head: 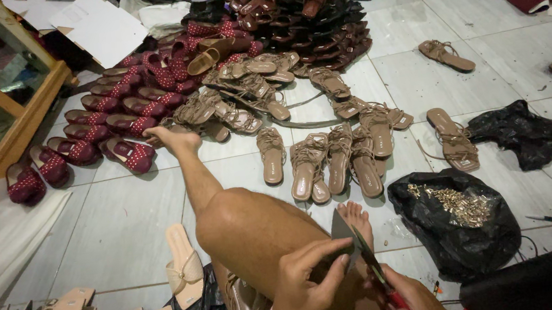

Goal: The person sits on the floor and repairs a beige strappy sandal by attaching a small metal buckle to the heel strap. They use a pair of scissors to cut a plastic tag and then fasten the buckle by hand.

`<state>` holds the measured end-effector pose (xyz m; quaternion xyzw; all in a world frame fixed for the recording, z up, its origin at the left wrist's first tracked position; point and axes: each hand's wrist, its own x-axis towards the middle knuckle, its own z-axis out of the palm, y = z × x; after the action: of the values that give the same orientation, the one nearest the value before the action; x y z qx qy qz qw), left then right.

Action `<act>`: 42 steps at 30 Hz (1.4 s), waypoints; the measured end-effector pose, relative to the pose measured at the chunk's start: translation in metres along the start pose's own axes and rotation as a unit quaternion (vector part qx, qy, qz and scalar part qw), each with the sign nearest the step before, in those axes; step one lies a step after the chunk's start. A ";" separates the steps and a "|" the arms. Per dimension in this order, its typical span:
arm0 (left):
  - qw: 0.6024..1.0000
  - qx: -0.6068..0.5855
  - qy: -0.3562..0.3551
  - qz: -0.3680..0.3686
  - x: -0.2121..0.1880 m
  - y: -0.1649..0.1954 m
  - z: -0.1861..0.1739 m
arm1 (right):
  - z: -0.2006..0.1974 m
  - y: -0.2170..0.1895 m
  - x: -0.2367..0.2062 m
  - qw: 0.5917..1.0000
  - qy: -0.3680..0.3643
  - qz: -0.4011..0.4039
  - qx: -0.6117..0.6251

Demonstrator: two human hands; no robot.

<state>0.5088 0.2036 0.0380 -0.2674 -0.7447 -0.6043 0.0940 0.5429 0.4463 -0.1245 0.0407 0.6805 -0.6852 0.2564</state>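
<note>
Scissors (374, 266): red-handled, dark blades parted, pointing up and away, closed over the edge of the sheet. Sheet piece (340, 231): dark, flat, thin, held upright above the knee, near the foot.

Just past the right hand (407, 295), the scissors (371, 261) have dull metal blades and glossy red plastic handles. The floor (126, 225) is smooth, slightly shiny tile. Right of this hand, a glossy black plastic bag (464, 251) holds shiny brass-coloured metal pieces (462, 207).
</note>
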 end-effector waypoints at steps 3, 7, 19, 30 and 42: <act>1.000 0.003 -0.004 0.007 0.001 0.001 -0.001 | 0.001 -0.002 -0.001 1.000 0.006 -0.004 -0.002; 1.000 -0.001 -0.012 -0.012 0.001 0.004 -0.001 | -0.001 -0.001 -0.003 0.989 0.020 -0.083 -0.120; 1.000 -0.004 -0.007 -0.016 -0.003 0.004 -0.001 | 0.004 0.008 -0.002 0.963 0.062 -0.186 -0.184; 1.000 -0.015 -0.005 0.007 -0.006 -0.008 -0.002 | 0.000 0.019 0.010 0.934 0.106 -0.230 -0.254; 0.992 0.024 0.116 -0.042 -0.013 -0.027 0.016 | 0.005 0.012 0.017 0.931 0.120 -0.158 -0.307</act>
<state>0.5086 0.2119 0.0049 -0.1614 -0.7536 -0.6166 0.1607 0.5345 0.4368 -0.1415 -0.0661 0.8811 -0.4643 0.0609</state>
